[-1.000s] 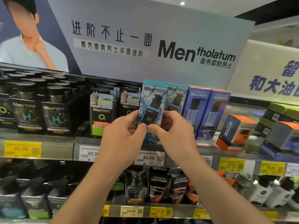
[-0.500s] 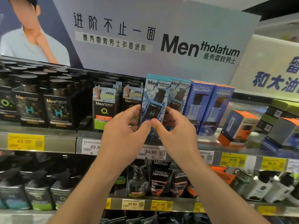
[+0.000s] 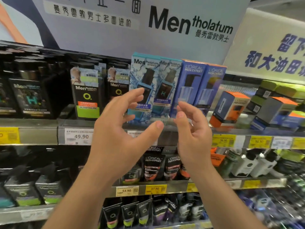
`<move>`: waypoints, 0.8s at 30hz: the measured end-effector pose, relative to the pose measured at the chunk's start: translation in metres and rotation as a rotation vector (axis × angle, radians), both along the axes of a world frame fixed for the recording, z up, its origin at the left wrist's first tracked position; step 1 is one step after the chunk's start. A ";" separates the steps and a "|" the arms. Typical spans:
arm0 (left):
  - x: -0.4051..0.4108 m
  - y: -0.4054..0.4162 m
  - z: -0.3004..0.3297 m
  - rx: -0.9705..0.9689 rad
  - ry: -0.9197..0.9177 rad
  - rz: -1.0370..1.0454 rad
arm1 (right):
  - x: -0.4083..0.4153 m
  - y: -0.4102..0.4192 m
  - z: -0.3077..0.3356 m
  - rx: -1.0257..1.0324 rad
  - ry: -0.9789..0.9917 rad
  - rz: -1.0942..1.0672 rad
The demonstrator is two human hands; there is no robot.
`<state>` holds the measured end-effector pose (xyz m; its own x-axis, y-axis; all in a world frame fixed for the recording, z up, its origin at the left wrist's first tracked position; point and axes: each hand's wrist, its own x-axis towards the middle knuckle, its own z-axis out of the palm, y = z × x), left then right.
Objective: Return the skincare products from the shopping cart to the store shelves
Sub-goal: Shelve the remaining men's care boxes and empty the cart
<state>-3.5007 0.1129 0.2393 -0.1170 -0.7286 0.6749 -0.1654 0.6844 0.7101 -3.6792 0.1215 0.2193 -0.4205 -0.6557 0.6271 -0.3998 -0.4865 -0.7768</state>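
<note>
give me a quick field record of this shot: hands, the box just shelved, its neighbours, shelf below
left hand: left hand open, fingers spread, holding nothing
right hand: right hand open, fingers loosely curled, holding nothing
shelved item: light blue box standing upright on the upper shelf, apart from both hands
left neighbour: black box with green band
right neighbours: a second light blue box, then dark blue boxes
tilted item: orange and blue box leaning
lower shelf: black tubes
price tag: 49.90
</note>
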 end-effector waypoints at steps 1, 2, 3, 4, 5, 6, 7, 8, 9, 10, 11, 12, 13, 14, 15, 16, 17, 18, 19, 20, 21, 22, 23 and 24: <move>-0.003 0.002 0.001 -0.013 0.013 -0.035 | -0.003 0.005 0.000 -0.006 -0.008 -0.009; -0.007 0.004 0.002 -0.023 0.028 -0.075 | -0.008 0.010 -0.001 -0.011 -0.019 -0.018; -0.011 0.007 0.002 -0.028 0.044 -0.120 | -0.012 0.015 -0.002 -0.015 -0.028 -0.027; -0.016 0.009 0.003 -0.030 0.058 -0.173 | -0.018 0.020 -0.004 -0.018 -0.036 -0.037; -0.023 0.011 0.002 -0.028 0.071 -0.237 | -0.023 0.027 -0.005 -0.016 -0.051 -0.046; -0.030 0.014 0.001 -0.024 0.084 -0.308 | -0.029 0.035 -0.007 -0.013 -0.074 -0.055; -0.039 0.017 0.000 -0.020 0.095 -0.381 | -0.035 0.044 -0.007 -0.009 -0.103 -0.060; -0.049 0.019 -0.002 -0.012 0.102 -0.452 | -0.042 0.053 -0.007 -0.007 -0.131 -0.064; -0.059 0.022 -0.004 0.000 0.104 -0.517 | -0.048 0.063 -0.007 -0.006 -0.154 -0.064; -0.070 0.025 -0.006 0.018 0.106 -0.579 | -0.055 0.073 -0.007 -0.007 -0.169 -0.071; -0.082 0.028 -0.009 0.041 0.108 -0.641 | -0.062 0.084 -0.007 -0.005 -0.180 -0.089; -0.094 0.031 -0.011 0.066 0.106 -0.700 | -0.069 0.095 -0.008 -0.002 -0.190 -0.120; -0.107 0.035 -0.014 0.089 0.090 -0.760 | -0.078 0.106 -0.011 0.005 -0.205 -0.162; -0.121 0.040 -0.017 0.108 0.061 -0.817 | -0.087 0.118 -0.014 0.015 -0.214 -0.214; -0.135 0.046 -0.019 0.126 0.033 -0.872 | -0.096 0.132 -0.017 0.029 -0.208 -0.266; -0.147 0.051 -0.022 0.139 0.013 -0.912 | -0.103 0.142 -0.022 0.045 -0.192 -0.309; -0.163 0.059 -0.025 0.160 -0.012 -0.962 | -0.112 0.158 -0.026 0.054 -0.189 -0.359; -0.179 0.067 -0.028 0.178 -0.040 -1.004 | -0.122 0.173 -0.031 0.056 -0.202 -0.406; -0.194 0.077 -0.031 0.189 -0.072 -1.037 | -0.130 0.190 -0.035 0.053 -0.222 -0.445; -0.209 0.087 -0.035 0.196 -0.099 -1.069 | -0.138 0.206 -0.039 0.057 -0.238 -0.484; -0.223 0.097 -0.039 0.198 -0.129 -1.098 | -0.146 0.223 -0.044 0.062 -0.250 -0.525; -0.238 0.109 -0.043 0.200 -0.160 -1.131 | -0.154 0.240 -0.049 0.067 -0.260 -0.570; -0.252 0.121 -0.047 0.205 -0.189 -1.167 | -0.162 0.257 -0.055 0.068 -0.274 -0.612; -0.266 0.134 -0.052 0.214 -0.216 -1.202 | -0.169 0.274 -0.060 0.069 -0.297 -0.653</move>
